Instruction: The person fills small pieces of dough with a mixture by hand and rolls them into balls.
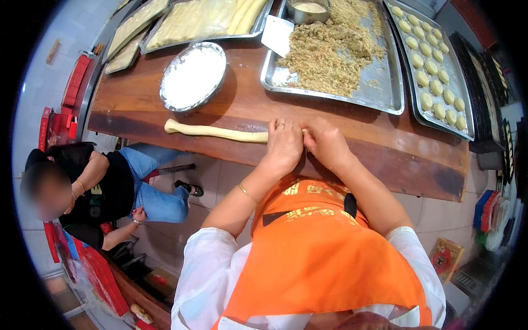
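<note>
A long pale dough rope lies along the near part of the wooden table, its thicker end at the left. My left hand is closed around the rope's right end, palm down. Right beside it, my right hand is closed in a pinch, with a small pale bit of dough showing at its fingertips. The two hands nearly touch, and the dough between and under them is mostly hidden. Behind the rope stands a round metal bowl of white flour.
A metal tray holds crumbly filling, a white scraper and a small tin. To its right, another tray carries rows of dough balls. Covered dough strips fill a tray at the back left. A seated person is left of the table.
</note>
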### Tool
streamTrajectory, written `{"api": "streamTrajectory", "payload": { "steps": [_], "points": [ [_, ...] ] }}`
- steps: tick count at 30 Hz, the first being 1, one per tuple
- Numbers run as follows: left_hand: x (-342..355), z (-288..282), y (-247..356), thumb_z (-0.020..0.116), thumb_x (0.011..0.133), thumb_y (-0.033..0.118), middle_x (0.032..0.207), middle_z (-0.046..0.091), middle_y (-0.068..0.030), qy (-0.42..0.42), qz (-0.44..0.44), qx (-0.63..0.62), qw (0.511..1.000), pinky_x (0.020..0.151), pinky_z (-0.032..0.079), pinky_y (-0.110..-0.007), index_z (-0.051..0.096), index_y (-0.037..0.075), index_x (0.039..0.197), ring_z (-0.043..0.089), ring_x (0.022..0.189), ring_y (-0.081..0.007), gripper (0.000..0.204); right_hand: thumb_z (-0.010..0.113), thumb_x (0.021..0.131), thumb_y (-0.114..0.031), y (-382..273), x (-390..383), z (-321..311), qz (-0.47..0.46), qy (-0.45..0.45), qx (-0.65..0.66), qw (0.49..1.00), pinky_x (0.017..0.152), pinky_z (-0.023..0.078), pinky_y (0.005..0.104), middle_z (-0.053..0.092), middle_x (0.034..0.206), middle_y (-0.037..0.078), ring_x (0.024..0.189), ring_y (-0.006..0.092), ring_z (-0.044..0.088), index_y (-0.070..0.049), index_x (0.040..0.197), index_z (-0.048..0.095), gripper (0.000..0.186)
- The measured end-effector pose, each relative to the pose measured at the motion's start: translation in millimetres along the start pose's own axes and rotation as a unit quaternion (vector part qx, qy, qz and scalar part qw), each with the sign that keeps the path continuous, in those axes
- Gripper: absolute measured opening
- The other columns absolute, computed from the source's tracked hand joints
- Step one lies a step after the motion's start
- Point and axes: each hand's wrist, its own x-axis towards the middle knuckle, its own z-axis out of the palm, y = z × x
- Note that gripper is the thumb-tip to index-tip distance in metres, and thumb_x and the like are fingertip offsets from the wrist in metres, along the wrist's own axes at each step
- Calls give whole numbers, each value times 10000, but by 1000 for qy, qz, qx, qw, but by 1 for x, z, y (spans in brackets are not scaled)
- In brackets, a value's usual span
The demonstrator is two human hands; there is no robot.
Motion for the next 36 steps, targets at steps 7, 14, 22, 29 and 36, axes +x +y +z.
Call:
{"api": "streamTrajectory", "payload": {
  "steps": [7, 14, 22, 29, 36],
  "points": [
    [12, -2, 8, 622, 798, 113, 1089, 602, -173, 13, -44, 49, 998, 1037, 323, -493, 636, 20, 1010, 534, 1106, -349, 232, 642, 920, -50, -10, 10, -66, 167, 1, 294, 941, 721, 521, 231, 661, 909, 17, 789, 90, 623, 6, 1057, 651, 148],
    [7, -24, -1, 583, 804, 42, 1266, 579, -230, -8, 59, -137, 989, 1100, 347, -477, 558, -35, 1325, 519, 1236, -384, 527, 695, 880, -86, 4, -23, -53, 155, -147, 18, 977, 687, 516, 322, 638, 845, 84, 736, 166, 623, 4, 916, 653, 106],
    [66, 26, 61, 526, 914, -16, 1142, 652, -216, 27, 134, -349, 927, 953, 498, -417, 590, -18, 1267, 615, 1112, -386, 359, 587, 949, -41, 43, -35, -69, 183, 112, 122, 969, 844, 508, 322, 671, 1008, 115, 924, 213, 654, 7, 1067, 660, 147],
    [62, 45, 70, 613, 931, 433, 1560, 353, -168, -62, 277, -62, 957, 1190, 206, -534, 366, 77, 1514, 319, 1454, -324, 727, 540, 992, -25, 57, -65, -107, 223, 261, 200, 918, 921, 485, 272, 665, 1116, 56, 1047, 134, 630, -2, 1176, 630, 206],
    [74, 55, 80, 611, 930, 410, 1459, 476, -165, -67, 228, 27, 971, 1133, 281, -518, 441, 90, 1468, 437, 1369, -309, 648, 540, 995, -27, 69, -63, -117, 233, 297, 252, 891, 881, 473, 252, 641, 1112, 61, 985, 113, 607, -18, 1247, 592, 257]
  ]
}}
